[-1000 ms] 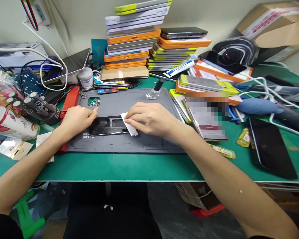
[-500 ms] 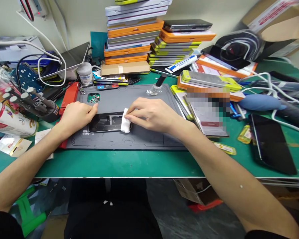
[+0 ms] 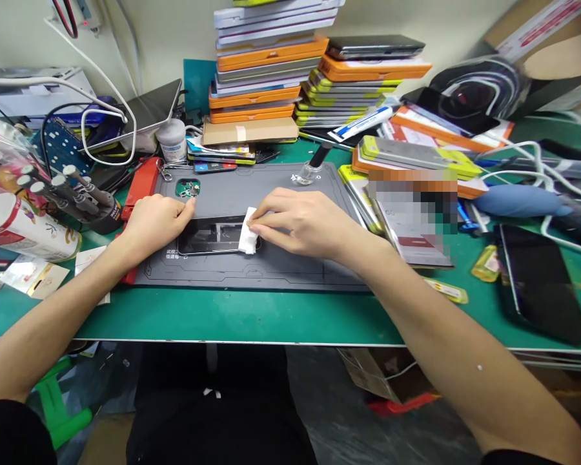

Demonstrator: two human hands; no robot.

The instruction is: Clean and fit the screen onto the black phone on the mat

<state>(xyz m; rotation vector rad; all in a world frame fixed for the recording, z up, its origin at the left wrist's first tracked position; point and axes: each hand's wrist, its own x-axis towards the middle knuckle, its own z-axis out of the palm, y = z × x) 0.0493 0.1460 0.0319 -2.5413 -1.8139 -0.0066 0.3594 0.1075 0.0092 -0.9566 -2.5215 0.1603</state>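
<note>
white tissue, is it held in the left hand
No, the right hand pinches the white tissue against the phone, while the left hand is at the phone's other end.

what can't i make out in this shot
All in the head view:
Flat black glass phone: right end mostly covered by the folded white tissue and bare right hand.
Bare left hand: most fingertips hidden behind its knuckles.
White and red cylindrical container: left part cut off by picture edge.
Tiny silvery bits in the dark grey mat's cutout: too small.

The head camera looks forward and down over the workbench (image 3: pixel 252 316).
</note>
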